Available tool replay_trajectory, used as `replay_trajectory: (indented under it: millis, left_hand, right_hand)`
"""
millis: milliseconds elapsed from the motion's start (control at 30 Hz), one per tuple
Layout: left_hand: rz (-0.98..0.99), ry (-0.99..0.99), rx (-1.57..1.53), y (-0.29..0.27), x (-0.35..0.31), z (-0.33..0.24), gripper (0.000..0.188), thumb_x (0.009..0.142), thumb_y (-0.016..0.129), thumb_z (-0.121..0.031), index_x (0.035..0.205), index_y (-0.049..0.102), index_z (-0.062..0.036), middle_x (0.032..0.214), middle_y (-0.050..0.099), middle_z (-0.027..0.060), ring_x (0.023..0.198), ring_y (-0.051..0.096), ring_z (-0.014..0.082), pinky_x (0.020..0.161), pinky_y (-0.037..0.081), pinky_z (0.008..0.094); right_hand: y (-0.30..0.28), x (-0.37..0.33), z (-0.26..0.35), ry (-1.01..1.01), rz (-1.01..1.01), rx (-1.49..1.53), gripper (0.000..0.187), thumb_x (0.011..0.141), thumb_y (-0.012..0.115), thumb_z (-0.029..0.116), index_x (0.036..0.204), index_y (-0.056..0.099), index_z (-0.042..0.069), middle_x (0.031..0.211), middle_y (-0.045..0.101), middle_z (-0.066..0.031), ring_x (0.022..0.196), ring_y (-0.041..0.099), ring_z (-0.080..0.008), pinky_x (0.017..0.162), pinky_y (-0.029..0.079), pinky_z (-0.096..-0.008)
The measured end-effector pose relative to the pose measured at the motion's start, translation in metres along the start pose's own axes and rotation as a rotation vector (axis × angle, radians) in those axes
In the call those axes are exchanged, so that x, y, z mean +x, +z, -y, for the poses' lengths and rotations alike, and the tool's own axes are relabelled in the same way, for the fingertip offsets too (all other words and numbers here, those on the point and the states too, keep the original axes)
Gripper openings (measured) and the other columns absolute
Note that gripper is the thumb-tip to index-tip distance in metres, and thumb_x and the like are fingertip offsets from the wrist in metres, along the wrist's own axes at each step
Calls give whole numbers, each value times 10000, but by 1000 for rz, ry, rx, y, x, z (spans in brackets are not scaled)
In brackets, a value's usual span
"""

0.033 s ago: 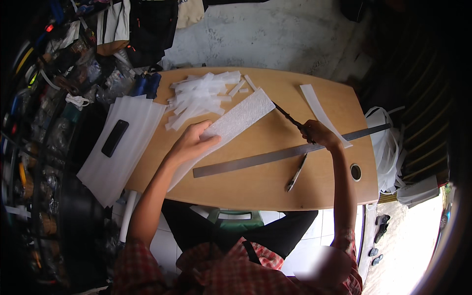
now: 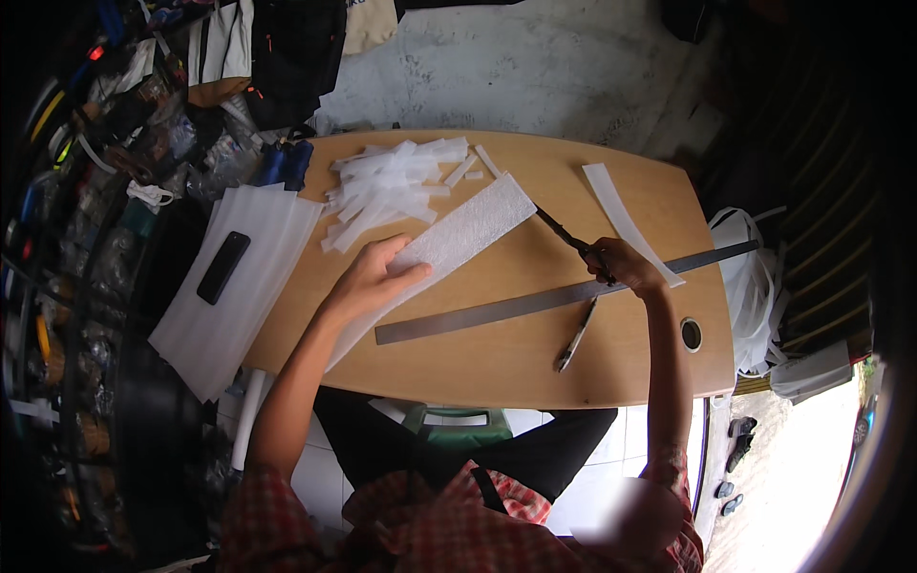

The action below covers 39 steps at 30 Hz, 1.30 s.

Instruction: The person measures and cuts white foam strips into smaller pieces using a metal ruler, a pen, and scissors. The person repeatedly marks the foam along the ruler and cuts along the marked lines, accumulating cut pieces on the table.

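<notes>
Grasping a strip of white foam point(image 2: 473, 224) in the left hand point(image 2: 368, 282), with fingers closed about its left part and thumb toward the near edge. Slanting over the middle of the tabletop point(image 2: 497, 368), from far right down to near left, with the far end pointing toward the right hand point(image 2: 626, 265). Clenched there around the handles of black scissors point(image 2: 565, 232), blades aimed far and left at the right corner of the foam. Cannot tell whether blade and foam touch, or how far apart the blades stand. Beneath the right hand, running from the middle to beyond the right edge of the tabletop, a long grey ruler point(image 2: 478, 313). Just near of that, lying at a slant, a pen point(image 2: 576, 339). On the right, reaching from the far side down to the ruler, a narrower white strip point(image 2: 616, 212). Heaped at the far left, a pile of cut white strips point(image 2: 392, 186), with small offcuts point(image 2: 458, 172) just right of it. Spread at the left end, white foam sheets point(image 2: 258, 248), bearing a black phone point(image 2: 223, 268). Set into the right near part of the tabletop, a round hole point(image 2: 691, 334). Beyond the right edge, a bundle of clear plastic point(image 2: 750, 296).
</notes>
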<state>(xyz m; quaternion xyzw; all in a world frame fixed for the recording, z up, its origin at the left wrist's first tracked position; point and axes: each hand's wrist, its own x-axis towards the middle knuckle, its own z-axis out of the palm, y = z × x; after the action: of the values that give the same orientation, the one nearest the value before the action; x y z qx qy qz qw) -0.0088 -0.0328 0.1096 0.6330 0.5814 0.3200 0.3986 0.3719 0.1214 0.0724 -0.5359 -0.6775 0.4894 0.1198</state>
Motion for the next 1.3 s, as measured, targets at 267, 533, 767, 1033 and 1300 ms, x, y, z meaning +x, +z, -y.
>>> replay_trajectory:
  millis: [267,533,767,1033,1300]
  left_hand:
    - [66,-3,-373,-14,-27,-25,442,939,652,-163,1298,498,44,1023,656,101,841,672,150,678,529,264]
    - [21,92,-237,-20,-34,-27,349,929,677,-206,1132,605,68,941,675,73,813,606,102,718,499,264]
    - [120,58,-134,-5,-37,-23,347,904,709,-260,1005,672,70,868,675,53,801,550,68,740,461,259]
    - [212,43,-200,5,-37,-22,329,877,731,-229,995,673,72,881,710,77,806,558,71,735,456,277]
    - [267,14,-178,7,-33,-15,316,875,727,-195,1017,674,82,940,722,93,858,580,73,767,464,271]
  right_hand:
    - [90,-107,-20,-419,13,629,547,770,810,411,1010,482,44,747,562,-63,625,564,-129,584,443,-275]
    - [207,-196,-14,-125,35,786,1062,456,663,913,1012,412,43,744,481,-26,611,470,-87,536,390,-228]
    - [224,-205,-13,-269,160,527,1068,502,609,919,1047,437,17,665,519,-26,588,485,-120,540,400,-292]
    - [226,-196,-11,-288,178,563,647,764,774,469,1045,444,-10,658,558,-45,567,572,-121,539,453,-271]
    - [229,-194,-21,-308,165,594,657,708,872,356,1064,466,-18,680,586,-42,584,567,-100,543,433,-262]
